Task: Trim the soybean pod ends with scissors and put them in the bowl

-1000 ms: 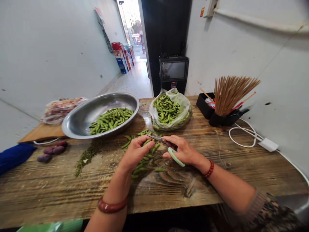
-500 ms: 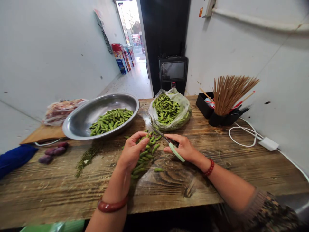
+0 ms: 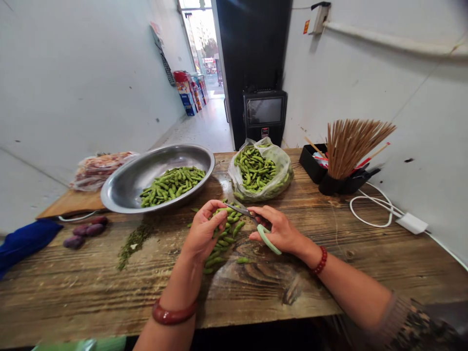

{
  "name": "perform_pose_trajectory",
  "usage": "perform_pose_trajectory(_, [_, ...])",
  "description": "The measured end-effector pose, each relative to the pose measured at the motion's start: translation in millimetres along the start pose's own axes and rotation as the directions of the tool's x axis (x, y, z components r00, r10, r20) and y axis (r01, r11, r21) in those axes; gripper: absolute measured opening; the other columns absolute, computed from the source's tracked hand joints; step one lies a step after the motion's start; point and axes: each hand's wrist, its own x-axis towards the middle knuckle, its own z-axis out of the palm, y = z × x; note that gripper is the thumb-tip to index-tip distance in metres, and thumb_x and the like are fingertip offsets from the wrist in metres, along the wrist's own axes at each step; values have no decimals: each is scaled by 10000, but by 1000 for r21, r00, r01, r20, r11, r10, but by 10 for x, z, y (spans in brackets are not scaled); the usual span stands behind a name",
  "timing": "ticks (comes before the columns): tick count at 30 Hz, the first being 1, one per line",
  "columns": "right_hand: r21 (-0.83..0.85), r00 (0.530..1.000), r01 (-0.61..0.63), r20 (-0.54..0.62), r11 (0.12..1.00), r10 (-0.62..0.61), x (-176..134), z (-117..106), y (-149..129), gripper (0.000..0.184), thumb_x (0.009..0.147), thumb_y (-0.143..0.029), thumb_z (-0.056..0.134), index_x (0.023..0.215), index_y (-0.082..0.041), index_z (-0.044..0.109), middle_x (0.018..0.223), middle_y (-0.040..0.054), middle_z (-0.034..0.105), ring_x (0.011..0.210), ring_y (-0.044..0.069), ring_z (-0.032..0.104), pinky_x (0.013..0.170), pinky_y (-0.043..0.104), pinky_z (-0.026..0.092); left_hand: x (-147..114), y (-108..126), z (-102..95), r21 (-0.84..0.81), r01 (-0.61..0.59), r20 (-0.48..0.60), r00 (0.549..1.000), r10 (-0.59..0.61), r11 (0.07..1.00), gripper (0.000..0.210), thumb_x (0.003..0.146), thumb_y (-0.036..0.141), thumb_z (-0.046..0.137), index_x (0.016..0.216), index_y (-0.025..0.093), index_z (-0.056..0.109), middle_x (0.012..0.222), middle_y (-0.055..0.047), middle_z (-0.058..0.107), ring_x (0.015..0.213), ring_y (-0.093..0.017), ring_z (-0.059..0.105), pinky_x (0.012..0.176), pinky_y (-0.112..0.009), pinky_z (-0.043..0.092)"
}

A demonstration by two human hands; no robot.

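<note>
A slim green pod, largely hidden by the fingers, sits above the table at the tips of the bare left hand, whose thumb and fingertips are pinched together on it; the bare right hand is clamped on dark-bladed scissors with pale green handles, the blades reaching across to the left fingertips; the pinch probably leaves the pod's end exposed to the metal, and the grip on the handles lets the blades slant away from the palm. Beneath and beside the left hand, a loose scatter of green pods lies on the brown wooden table, presumably for easy picking up; just beyond stands a clear plastic bag full of pods, open at the top, seemingly to keep them within reach; left of it, a wide silver metal bowl holds another heap, and a small pile of dark green scraps lies apart in front of the bowl. Half a second earlier the blades pointed past the left hand, clear of it; now their tips meet its fingertips, while bowl and bag keep their places.
</note>
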Motion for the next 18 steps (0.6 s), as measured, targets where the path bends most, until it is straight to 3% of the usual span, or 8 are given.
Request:
perform_pose_trajectory(11, [-1, 997, 67, -27, 998, -67, -6, -5, 54, 574, 736, -375, 755, 1251, -213, 560, 811, 9, 557, 696, 138, 515, 660, 264, 465, -7, 9, 15, 58, -5, -34, 999, 7, 998, 203, 717, 218, 740, 857, 160, 604, 610, 56, 474, 492, -35, 383, 463, -136, 300])
perform_pose_trajectory(18, [16, 994, 87, -66, 996, -85, 2, 0, 66, 520, 749, -417, 736, 1191, -170, 617, 733, 0, 553, 622, 121, 485, 584, 238, 435, -8, 9, 28, 48, 33, 7, 999, -34, 998, 192, 722, 240, 739, 843, 156, 616, 632, 38, 533, 483, -26, 385, 458, -132, 291])
